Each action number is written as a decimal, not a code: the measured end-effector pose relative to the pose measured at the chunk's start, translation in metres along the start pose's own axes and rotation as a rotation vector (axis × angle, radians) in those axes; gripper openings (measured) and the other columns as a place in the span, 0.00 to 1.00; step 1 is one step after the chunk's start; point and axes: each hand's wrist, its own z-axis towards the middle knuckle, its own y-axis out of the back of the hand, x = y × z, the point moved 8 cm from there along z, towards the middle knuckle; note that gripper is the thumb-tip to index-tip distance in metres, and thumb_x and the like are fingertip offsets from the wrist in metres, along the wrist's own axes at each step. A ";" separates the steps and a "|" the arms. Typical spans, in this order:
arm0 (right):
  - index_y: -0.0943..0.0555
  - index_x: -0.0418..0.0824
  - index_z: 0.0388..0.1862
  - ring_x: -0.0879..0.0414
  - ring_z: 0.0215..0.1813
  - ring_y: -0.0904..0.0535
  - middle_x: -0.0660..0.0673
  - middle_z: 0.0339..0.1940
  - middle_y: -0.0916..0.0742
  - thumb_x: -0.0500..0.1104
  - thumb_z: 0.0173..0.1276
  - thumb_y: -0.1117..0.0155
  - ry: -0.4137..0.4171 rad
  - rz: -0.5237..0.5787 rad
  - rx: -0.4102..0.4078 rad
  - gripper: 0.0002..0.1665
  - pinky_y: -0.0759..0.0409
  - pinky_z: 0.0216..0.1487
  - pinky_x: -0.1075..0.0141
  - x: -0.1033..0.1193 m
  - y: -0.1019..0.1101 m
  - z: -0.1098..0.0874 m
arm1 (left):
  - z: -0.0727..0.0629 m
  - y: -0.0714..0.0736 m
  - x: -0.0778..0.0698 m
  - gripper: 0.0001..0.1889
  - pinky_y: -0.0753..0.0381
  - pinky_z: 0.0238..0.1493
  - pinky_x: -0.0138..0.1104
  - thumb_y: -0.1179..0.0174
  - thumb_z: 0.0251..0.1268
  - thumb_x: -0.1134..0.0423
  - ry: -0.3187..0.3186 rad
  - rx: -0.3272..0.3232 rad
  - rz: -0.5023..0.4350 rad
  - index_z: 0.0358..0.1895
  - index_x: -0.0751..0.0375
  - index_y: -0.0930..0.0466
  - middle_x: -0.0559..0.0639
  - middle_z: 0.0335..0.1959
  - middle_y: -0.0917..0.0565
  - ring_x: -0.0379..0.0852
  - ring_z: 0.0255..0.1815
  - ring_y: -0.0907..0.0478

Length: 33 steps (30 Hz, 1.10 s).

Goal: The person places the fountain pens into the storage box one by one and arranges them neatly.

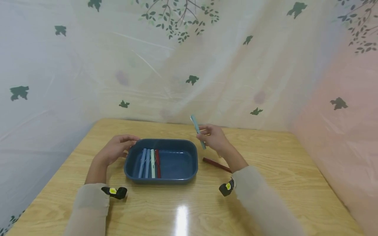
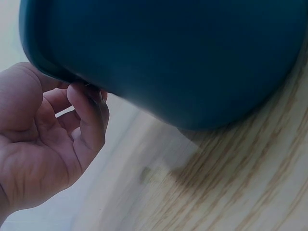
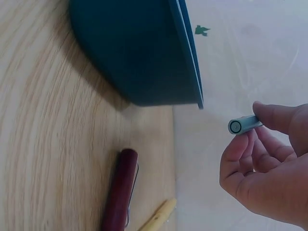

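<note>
A dark blue rectangular box (image 1: 177, 181) stands on the table. At its back left corner my left hand (image 1: 116, 149) grips the rim, as the left wrist view shows with the fingers curled at the edge. Raised beside the box's right end, my right hand (image 1: 215, 137) pinches a light blue-green pen (image 1: 194, 122) between thumb and fingers, tilted in the air. Inside the box's left half lie two blue pens (image 1: 142, 164), a pale green pen (image 1: 153, 164) and a red pen (image 1: 157, 164), side by side.
A dark red pen (image 1: 215, 164) lies on the wooden table (image 1: 153, 209) right of the box, partly under my right forearm. Near it a yellow pen (image 3: 161, 215) shows in the right wrist view. A printed curtain (image 1: 177, 91) hangs behind the table.
</note>
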 end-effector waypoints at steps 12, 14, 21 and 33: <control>0.22 0.35 0.65 0.41 0.51 0.16 0.35 0.51 0.16 0.34 0.73 0.34 -0.008 0.107 0.049 0.22 0.14 0.46 0.55 0.009 -0.019 -0.005 | 0.000 0.000 0.000 0.21 0.17 0.45 0.41 0.50 0.82 0.58 -0.006 0.006 -0.009 0.68 0.65 0.26 0.62 0.58 0.21 0.52 0.46 0.22; 0.22 0.36 0.65 0.40 0.51 0.15 0.35 0.51 0.15 0.33 0.73 0.34 -0.014 0.119 0.060 0.22 0.14 0.45 0.55 0.009 -0.024 -0.006 | 0.000 0.000 0.000 0.21 0.17 0.45 0.41 0.50 0.83 0.58 -0.007 0.006 -0.009 0.68 0.65 0.26 0.62 0.58 0.21 0.51 0.46 0.22; 0.21 0.40 0.65 0.36 0.53 0.16 0.37 0.50 0.14 0.34 0.72 0.33 -0.030 0.127 0.072 0.23 0.14 0.45 0.56 0.010 -0.036 -0.010 | -0.001 0.000 -0.001 0.20 0.17 0.44 0.41 0.50 0.83 0.59 -0.008 0.003 -0.014 0.68 0.66 0.26 0.63 0.57 0.21 0.52 0.46 0.22; 0.21 0.42 0.65 0.38 0.46 0.13 0.39 0.46 0.11 0.35 0.69 0.29 -0.023 0.140 0.067 0.26 0.14 0.37 0.60 0.012 -0.055 -0.013 | -0.001 -0.001 -0.001 0.20 0.17 0.44 0.41 0.51 0.83 0.58 0.004 -0.001 -0.005 0.68 0.65 0.26 0.63 0.58 0.21 0.52 0.46 0.22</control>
